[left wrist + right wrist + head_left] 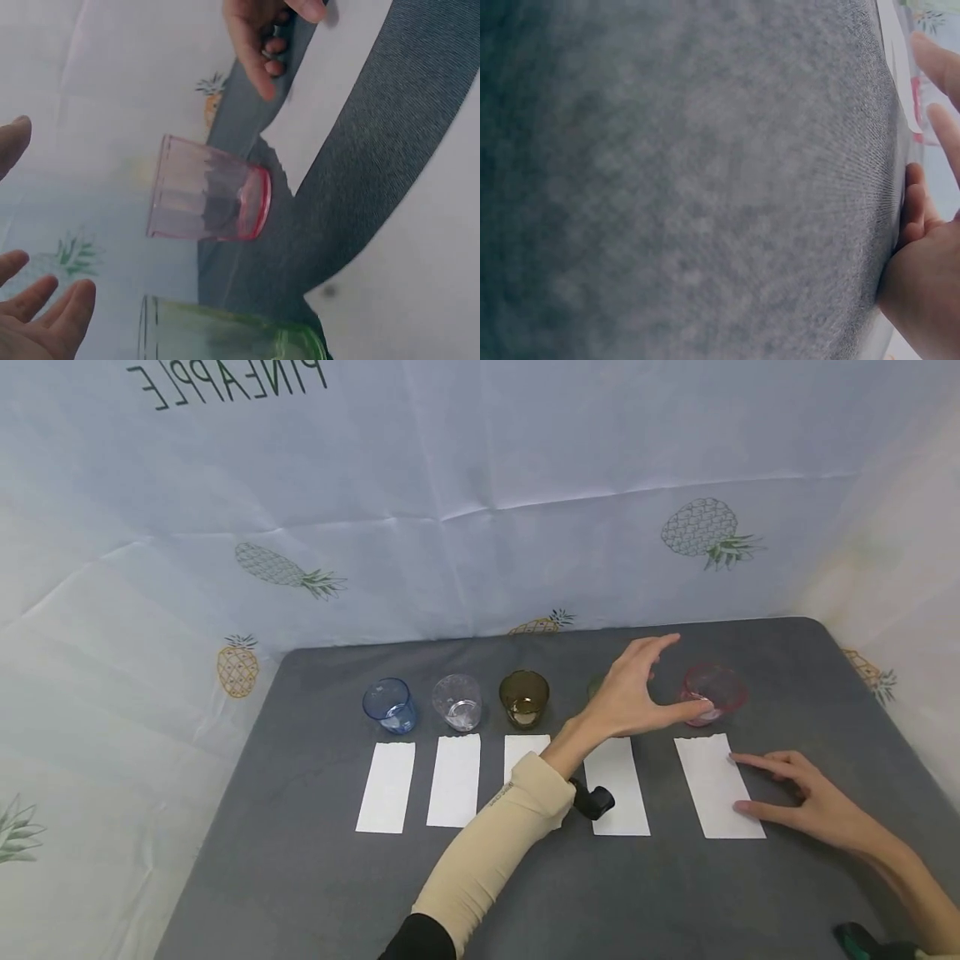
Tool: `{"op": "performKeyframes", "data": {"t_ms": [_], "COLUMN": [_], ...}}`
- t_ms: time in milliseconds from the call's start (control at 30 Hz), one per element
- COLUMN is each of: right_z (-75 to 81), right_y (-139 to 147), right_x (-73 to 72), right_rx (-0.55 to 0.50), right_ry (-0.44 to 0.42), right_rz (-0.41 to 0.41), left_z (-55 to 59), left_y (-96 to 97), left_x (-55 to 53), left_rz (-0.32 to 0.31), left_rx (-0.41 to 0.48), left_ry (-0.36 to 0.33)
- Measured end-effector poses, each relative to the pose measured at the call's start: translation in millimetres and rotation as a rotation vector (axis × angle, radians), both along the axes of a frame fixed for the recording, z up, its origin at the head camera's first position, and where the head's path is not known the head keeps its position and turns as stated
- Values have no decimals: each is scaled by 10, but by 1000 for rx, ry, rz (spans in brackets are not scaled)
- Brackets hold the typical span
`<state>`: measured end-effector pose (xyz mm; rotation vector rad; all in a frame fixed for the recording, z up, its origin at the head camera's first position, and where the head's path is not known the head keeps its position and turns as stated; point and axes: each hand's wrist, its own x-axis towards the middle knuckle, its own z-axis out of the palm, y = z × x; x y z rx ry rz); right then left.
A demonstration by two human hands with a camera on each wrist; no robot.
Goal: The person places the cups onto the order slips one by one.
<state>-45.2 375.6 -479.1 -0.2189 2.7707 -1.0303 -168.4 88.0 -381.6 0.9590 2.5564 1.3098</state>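
My left hand (637, 693) reaches over the table with thumb and fingers spread apart. In the head view its thumb overlaps the pink glass (716, 689), and the hand hides most of a green glass (595, 687). The left wrist view shows a gap between those fingers and both the pink glass (210, 191) and the green glass (225, 330). My right hand (813, 802) lies low over the table, index finger and thumb extended at the right edge of a white paper strip (716, 789). Nothing shows between its fingers.
Blue (390, 706), colourless (458, 702) and brown (524, 699) glasses stand left of the green one. Before the glasses lie paper strips, such as the leftmost strip (386, 787); my left forearm covers part of one. Pineapple-printed cloth (465, 485) hangs behind the grey table (285, 827).
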Motion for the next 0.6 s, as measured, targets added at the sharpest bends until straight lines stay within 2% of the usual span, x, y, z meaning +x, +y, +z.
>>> {"op": "performKeyframes", "data": {"t_ms": [133, 233, 400, 600], "right_z": [0, -17, -44, -38], "right_y": [-12, -3, 11, -1], "right_x": [-7, -13, -19, -18], "right_rx": [-5, -12, -27, -32], "right_ry": [4, 39, 91, 95], "right_rz": [4, 12, 29, 34], "left_z": [-41, -78, -129, -144], "left_y": [145, 235, 342, 434], "left_x": [-46, -64, -72, -90], "left_rz": [22, 37, 45, 42], "left_rx": [-5, -23, -95, -168], "left_ry": [1, -3, -7, -10]}}
